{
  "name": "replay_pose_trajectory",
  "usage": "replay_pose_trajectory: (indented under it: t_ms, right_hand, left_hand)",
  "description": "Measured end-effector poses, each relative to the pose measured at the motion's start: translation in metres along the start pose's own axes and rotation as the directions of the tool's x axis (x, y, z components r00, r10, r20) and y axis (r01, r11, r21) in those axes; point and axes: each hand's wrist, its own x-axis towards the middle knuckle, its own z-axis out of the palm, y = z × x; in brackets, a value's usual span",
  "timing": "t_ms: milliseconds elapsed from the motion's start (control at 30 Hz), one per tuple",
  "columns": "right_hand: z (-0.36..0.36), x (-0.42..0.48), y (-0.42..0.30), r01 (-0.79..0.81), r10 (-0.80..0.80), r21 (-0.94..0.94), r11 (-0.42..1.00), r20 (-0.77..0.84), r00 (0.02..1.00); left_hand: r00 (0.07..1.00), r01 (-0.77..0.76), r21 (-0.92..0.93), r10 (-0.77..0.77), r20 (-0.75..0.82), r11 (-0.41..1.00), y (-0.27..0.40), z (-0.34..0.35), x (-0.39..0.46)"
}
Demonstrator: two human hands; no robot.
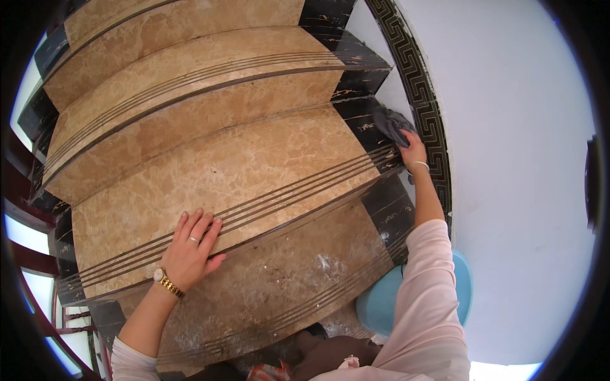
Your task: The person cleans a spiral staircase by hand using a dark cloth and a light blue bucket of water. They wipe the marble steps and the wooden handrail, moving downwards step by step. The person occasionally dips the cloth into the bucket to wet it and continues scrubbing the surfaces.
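Observation:
My right hand [412,148] grips a dark grey cloth [391,123] against the black stone border at the right end of a stair tread, close to the wall. On the grooved front edge of the same tan marble tread [214,176], my left hand [193,252] lies flat with its fingers spread, holding nothing. That hand wears a ring and a gold watch; a bracelet is on my right wrist. The cloth's underside is hidden.
A light blue plastic basin [381,300] stands low at the right, partly behind my sleeve. The lower tread [286,271] bears dirt and white powder. Dark red railing [33,257] runs along the left; a white wall [514,166] rises at the right.

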Motion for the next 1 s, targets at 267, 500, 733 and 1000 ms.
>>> replay_pose_trajectory:
  t_ms: [267, 500, 733, 1000]
  right_hand:
    - [0.005, -0.086, -0.136, 0.339, -0.336, 0.061, 0.939, -0.057, 0.94]
    - [0.025, -0.194, -0.394, 0.495, -0.639, 0.589, 0.639, 0.049, 0.768]
    - [0.047, -0.246, -0.555, 0.522, -0.911, 0.831, 0.194, -0.044, 0.41]
    - [0.025, -0.225, -0.489, 0.712, -0.985, 0.693, 0.114, -0.015, 0.173]
  left_hand:
    - [0.997, -0.036, 0.015, 0.036, -0.064, 0.999, 0.005, 0.006, 0.005]
    - [0.843, -0.092, -0.085, 0.033, -0.536, 0.992, -0.012, -0.008, -0.027]
    - [0.9, 0.26, -0.149, -0.296, -0.321, 0.954, -0.072, -0.052, -0.151]
    - [0.818, 0.404, -0.09, -0.403, -0.411, 0.91, -0.019, -0.033, -0.123]
